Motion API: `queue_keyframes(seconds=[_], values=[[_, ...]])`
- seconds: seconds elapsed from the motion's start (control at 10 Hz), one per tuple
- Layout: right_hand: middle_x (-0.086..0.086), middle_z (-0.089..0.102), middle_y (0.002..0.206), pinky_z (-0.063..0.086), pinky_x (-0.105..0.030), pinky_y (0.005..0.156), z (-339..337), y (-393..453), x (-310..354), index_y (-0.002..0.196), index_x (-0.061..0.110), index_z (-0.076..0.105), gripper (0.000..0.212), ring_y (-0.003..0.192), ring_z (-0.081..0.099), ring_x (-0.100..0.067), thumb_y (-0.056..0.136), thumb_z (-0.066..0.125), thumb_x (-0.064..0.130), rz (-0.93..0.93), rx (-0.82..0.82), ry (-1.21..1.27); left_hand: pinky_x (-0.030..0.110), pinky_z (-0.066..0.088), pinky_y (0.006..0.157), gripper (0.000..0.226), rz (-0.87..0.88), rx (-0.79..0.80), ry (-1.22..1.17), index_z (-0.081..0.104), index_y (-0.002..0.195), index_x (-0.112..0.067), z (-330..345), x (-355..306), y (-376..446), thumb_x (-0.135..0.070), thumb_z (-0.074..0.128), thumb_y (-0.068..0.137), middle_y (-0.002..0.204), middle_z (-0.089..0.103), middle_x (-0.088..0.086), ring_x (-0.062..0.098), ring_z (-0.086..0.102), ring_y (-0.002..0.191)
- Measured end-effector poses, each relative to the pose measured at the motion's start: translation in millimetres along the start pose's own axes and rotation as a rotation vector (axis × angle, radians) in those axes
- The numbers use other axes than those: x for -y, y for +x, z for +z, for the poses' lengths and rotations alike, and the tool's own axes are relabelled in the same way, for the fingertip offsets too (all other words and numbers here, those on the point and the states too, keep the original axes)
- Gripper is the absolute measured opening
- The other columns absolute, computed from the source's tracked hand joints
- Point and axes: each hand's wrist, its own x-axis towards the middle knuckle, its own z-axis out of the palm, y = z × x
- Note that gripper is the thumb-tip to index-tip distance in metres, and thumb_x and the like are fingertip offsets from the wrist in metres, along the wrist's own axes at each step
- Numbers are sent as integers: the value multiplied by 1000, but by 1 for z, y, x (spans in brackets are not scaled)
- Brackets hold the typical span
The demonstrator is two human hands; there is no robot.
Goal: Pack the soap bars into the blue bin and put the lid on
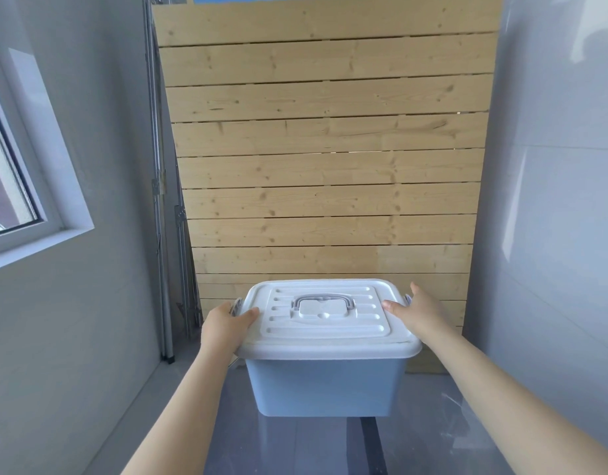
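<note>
The blue bin stands in front of me on a dark glossy surface with its white lid seated on top. A grey carry handle lies flat in the lid's middle. My left hand grips the lid's left edge, thumb on top, by the grey side latch. My right hand lies on the right edge with the thumb on the lid and the fingers reaching over the right latch. No soap bars are visible; the bin's inside is hidden.
A slatted wooden panel leans upright just behind the bin. Grey walls close in on both sides, with a window at the left. Metal poles stand in the left corner. The dark surface runs toward me.
</note>
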Motion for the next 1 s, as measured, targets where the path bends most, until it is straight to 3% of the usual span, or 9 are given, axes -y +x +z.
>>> queue_keyframes(seconds=[0.1,0.2,0.4,0.5,0.6,0.7,0.9,1.0], values=[[-5,35,152,33,-37,104,0,-2,2,149,13,18,82,137,37,-26,85,61,42,-12,-41,-41,28,36,56,32,3,-35,2,64,105,-10,1,0,-2,-34,63,84,87,65,3,21,52,79],[-6,37,151,34,-37,104,0,-3,3,148,12,20,80,136,38,-26,86,61,40,-30,-71,-64,28,33,51,22,6,-57,21,64,91,-10,3,-2,-2,-31,62,85,65,54,-5,20,49,71],[-11,47,143,38,-37,99,3,-4,7,143,7,31,68,131,44,-29,88,60,32,-45,-110,-101,29,38,62,22,66,-94,73,67,102,-7,7,-6,-3,-21,57,89,85,68,5,23,55,81],[-14,58,129,43,-39,90,6,-4,10,129,2,44,48,118,53,-33,91,56,28,-47,-134,-166,27,38,73,33,57,-100,53,62,120,-11,8,-4,-3,-23,57,89,109,68,5,20,52,89],[-12,55,134,42,-38,91,7,-3,10,136,5,39,50,122,51,-33,93,51,29,-51,-119,-185,28,41,76,36,59,-90,64,60,124,-12,7,-3,0,-24,56,90,108,68,5,23,55,94],[-8,46,144,40,-39,97,8,-3,7,145,12,28,57,130,45,-31,95,47,31,-47,-108,-176,31,43,84,44,49,-83,79,52,133,-14,9,-4,-1,-26,55,91,125,64,6,28,55,114],[-5,48,143,40,-38,94,4,-18,6,146,18,24,54,126,48,-30,97,34,37,-76,-114,-186,43,45,94,32,60,-33,189,59,115,-13,5,-8,-10,-29,49,89,98,65,6,32,57,104],[-8,56,134,42,-37,89,-12,-36,12,142,17,33,50,120,53,-30,96,37,35,-177,-236,-116,45,36,103,51,109,-100,270,39,139,-14,-1,-17,-17,-38,43,94,129,58,9,30,49,122]])
